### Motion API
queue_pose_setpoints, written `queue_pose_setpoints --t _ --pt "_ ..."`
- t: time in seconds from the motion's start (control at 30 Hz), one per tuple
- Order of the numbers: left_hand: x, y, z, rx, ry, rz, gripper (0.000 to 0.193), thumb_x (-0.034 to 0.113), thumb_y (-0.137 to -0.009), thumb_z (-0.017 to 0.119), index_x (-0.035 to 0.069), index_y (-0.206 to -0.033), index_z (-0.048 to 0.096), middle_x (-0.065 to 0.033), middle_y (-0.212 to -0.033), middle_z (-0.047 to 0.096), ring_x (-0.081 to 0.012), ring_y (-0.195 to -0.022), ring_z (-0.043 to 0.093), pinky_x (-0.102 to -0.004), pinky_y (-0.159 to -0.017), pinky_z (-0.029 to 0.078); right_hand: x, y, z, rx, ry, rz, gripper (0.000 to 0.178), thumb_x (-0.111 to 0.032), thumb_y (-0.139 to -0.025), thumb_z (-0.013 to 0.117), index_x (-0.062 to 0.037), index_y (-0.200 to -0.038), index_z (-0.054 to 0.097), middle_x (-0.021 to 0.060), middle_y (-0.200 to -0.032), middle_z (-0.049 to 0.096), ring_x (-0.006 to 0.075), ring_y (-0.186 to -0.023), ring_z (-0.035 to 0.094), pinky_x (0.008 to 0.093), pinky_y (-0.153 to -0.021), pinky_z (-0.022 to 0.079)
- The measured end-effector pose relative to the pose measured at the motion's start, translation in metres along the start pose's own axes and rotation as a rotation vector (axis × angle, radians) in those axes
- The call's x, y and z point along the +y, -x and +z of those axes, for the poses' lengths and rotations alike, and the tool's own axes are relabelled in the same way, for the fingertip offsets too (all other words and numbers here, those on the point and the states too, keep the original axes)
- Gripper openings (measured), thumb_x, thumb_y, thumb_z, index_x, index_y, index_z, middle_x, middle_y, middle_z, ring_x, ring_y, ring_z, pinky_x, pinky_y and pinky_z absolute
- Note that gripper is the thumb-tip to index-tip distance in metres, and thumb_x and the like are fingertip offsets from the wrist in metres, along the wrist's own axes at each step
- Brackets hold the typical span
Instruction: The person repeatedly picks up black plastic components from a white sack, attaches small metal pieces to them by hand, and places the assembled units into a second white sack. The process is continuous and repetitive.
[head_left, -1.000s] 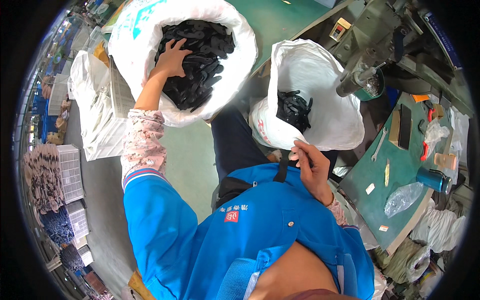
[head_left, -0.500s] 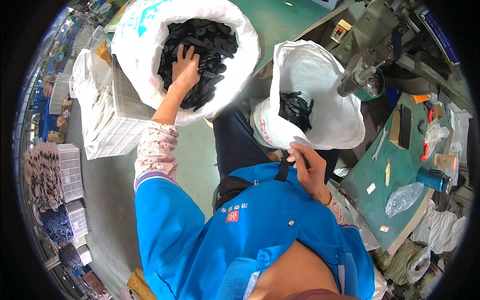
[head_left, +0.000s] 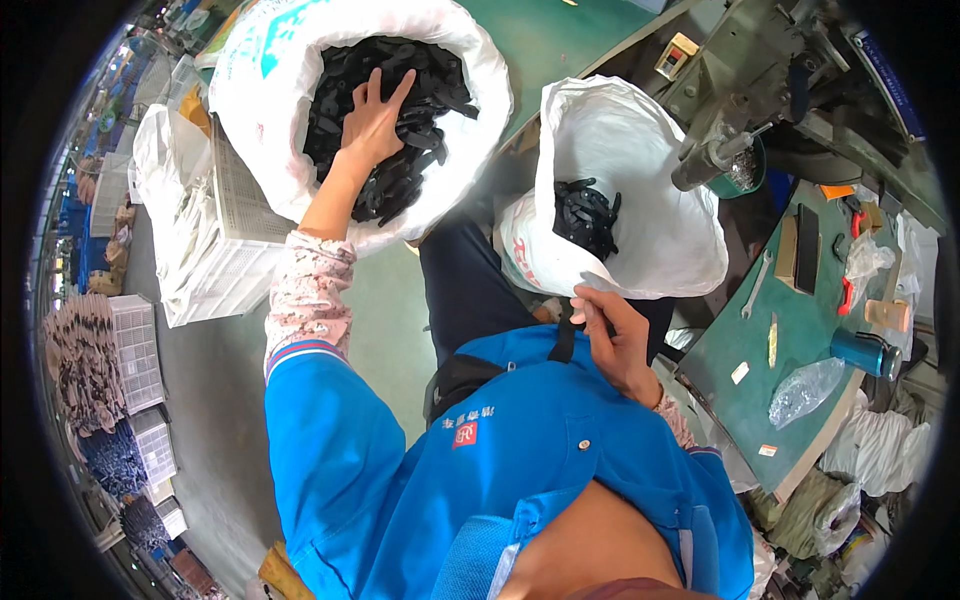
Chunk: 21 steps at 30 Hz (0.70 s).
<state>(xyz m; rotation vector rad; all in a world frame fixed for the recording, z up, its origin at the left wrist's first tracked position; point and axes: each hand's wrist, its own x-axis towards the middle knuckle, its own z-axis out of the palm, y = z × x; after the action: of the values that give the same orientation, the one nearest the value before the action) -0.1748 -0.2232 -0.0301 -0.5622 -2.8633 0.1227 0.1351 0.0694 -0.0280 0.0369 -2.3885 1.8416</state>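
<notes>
My left hand (head_left: 372,130) is in a large white woven sack (head_left: 482,120) at the upper left, whose rim is rolled outward. Its fingers are spread over a heap of flat, elongated black pieces (head_left: 430,75), touching them and gripping none that I can see. Close to my body, my right hand (head_left: 622,345) is closed, thumb against fingers, at the near edge of a second white sack (head_left: 640,150). What it pinches, if anything, is too hidden to make out. Inside that second sack lies a smaller pile of similar black pieces (head_left: 588,215).
A machine (head_left: 740,120) stands at the upper right. On the green bench (head_left: 720,420) lie a wrench (head_left: 757,285), a blue flask (head_left: 866,356) and a plastic bag (head_left: 806,392). Left of the big sack stands a white crate (head_left: 245,240); more crates (head_left: 135,340) line the far left.
My left hand has spread its fingers wider over the black pieces, the forefinger now reaching farther right. The right hand stays pinched by the second sack's edge. The view has shifted slightly.
</notes>
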Motion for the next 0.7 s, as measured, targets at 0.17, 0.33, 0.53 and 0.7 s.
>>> queue_pose_setpoints --t 0.17,0.33,0.53,0.7 --pt "-0.001 -0.019 -0.002 -0.283 -0.139 -0.182 0.099 0.02 -0.058 0.078 0.035 -0.144 0.03 -0.0244 -0.151 0.018 -0.0554 -0.134 0.02 -0.0489 -0.089 0.052 -0.001 0.001 0.0 -0.015 0.032 -0.018 0.022 0.002 -0.09 0.056 0.0001 -0.11 0.063 0.0117 -0.091 0.067 0.0159 -0.077 0.066 0.0245 -0.067 0.051" --pt "0.007 0.0 0.005 -0.134 -0.071 -0.024 0.072 0.006 -0.065 0.069 0.021 -0.132 0.046 -0.0255 -0.144 0.031 -0.0539 -0.13 0.031 -0.0473 -0.088 0.053 0.003 0.008 0.003 0.046 -0.022 0.011 0.023 0.003 -0.09 0.054 -0.0006 -0.11 0.063 0.0119 -0.091 0.067 0.0164 -0.076 0.066 0.0248 -0.068 0.051" --pt "0.004 0.014 -0.002 -0.108 0.051 -0.038 0.063 0.006 -0.066 0.068 0.018 -0.125 0.051 -0.0175 -0.136 0.043 -0.0479 -0.121 0.042 -0.0472 -0.088 0.052 0.005 0.009 0.003 0.041 -0.015 0.007 0.023 0.002 -0.09 0.054 -0.0012 -0.111 0.063 0.0119 -0.09 0.067 0.0164 -0.075 0.066 0.0249 -0.068 0.052" --pt "-0.009 -0.014 0.004 -0.155 0.061 -0.153 0.064 0.008 -0.067 0.067 0.02 -0.127 0.051 -0.0173 -0.134 0.044 -0.0471 -0.117 0.044 -0.0488 -0.089 0.05 0.001 0.008 -0.002 0.05 0.0 -0.018 0.023 0.002 -0.091 0.054 -0.001 -0.111 0.063 0.0114 -0.09 0.067 0.0161 -0.076 0.066 0.0247 -0.068 0.051"
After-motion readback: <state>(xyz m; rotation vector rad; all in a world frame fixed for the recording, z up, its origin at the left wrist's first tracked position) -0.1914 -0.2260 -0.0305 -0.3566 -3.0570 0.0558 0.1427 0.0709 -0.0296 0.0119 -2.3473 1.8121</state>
